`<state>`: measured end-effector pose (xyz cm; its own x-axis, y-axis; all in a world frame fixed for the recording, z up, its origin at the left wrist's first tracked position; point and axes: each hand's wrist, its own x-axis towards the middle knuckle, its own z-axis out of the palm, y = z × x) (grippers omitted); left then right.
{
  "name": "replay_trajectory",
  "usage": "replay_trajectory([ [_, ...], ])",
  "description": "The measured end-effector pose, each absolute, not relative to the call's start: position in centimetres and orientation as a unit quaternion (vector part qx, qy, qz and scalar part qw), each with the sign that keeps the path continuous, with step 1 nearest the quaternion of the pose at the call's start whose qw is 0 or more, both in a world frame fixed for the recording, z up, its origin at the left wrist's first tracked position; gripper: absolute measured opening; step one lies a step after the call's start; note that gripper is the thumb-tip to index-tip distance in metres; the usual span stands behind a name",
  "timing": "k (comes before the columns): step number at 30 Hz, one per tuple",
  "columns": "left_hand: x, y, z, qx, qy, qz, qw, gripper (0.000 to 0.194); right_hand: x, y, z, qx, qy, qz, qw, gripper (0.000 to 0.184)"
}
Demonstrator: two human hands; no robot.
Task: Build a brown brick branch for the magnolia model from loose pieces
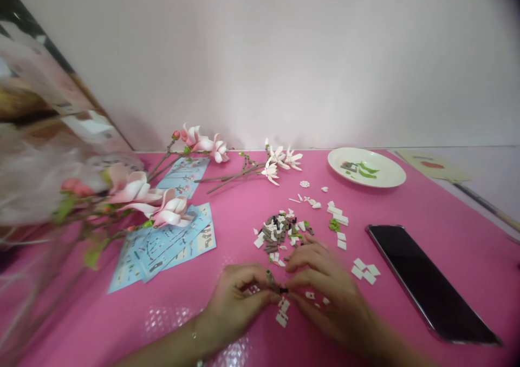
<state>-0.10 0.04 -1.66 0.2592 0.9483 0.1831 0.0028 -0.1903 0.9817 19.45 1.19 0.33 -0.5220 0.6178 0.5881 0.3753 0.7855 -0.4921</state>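
A small dark plastic brick piece (277,287) sits pinched between the fingertips of both hands, held just above the pink worktop (406,210), with the left hand (238,302) and right hand (327,294) curled closed around it. A heap of loose brown and white bricks (278,229) lies just ahead, and white tiles (282,313) lie beneath the hands. With a piece this small, firm pressure from both sides helps keep it square.

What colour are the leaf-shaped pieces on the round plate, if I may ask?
The leaf-shaped pieces are green; the head view shows them best, lying on the white plate.
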Motion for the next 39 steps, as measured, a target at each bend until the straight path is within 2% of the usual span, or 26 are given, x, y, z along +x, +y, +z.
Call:
replay_trajectory([
  [12,-0.13,0.05,-1.64,0.607,0.373,0.464,0.526,0.009,19.39,1.09,0.20,-0.279,-0.873,0.123,0.380,0.014],
  [26,-0.38,-0.26,-1.58,0.690,0.376,0.447,0.427,0.015,19.15,1.09,0.54,-0.263,-0.878,0.162,0.365,0.015],
  [32,-0.23,-0.15,-1.37,0.648,0.372,0.465,0.474,0.011,18.79,1.08,0.93,-0.271,-0.887,0.118,0.355,0.014],
  [39,-0.25,-0.13,-1.40,0.635,0.392,0.441,0.499,0.008,18.95,0.98,0.45,-0.287,-0.910,0.057,0.294,0.015],
])
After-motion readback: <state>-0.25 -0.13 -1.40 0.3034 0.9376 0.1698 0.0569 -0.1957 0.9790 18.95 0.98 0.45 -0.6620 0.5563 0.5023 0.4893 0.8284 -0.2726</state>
